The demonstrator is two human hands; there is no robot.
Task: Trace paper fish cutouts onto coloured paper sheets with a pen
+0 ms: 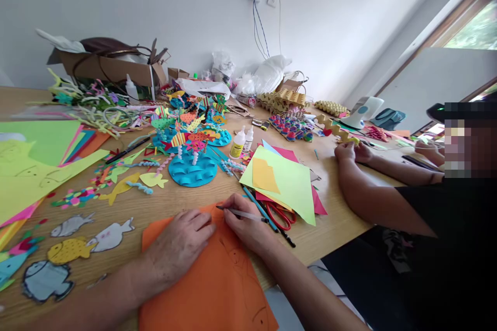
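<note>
An orange sheet (186,295) lies at the table's front edge, with thin fish outlines drawn along its right side. My left hand (180,243) rests on the sheet, palm down, its fingers lightly bent with nothing in them. Near the sheet's top edge, my right hand (246,225) grips a slim pen (248,214) between thumb and fingers, the dark tip pointing left. What lies directly under the right hand is hidden.
Cut-out paper fish (72,251) lie at the left. Ahead stand a blue round base (193,169) bearing fish and glue bottles (237,144). Red-handled scissors (281,217) lie beside green paper (287,178). A person's hands (351,152) work at the right.
</note>
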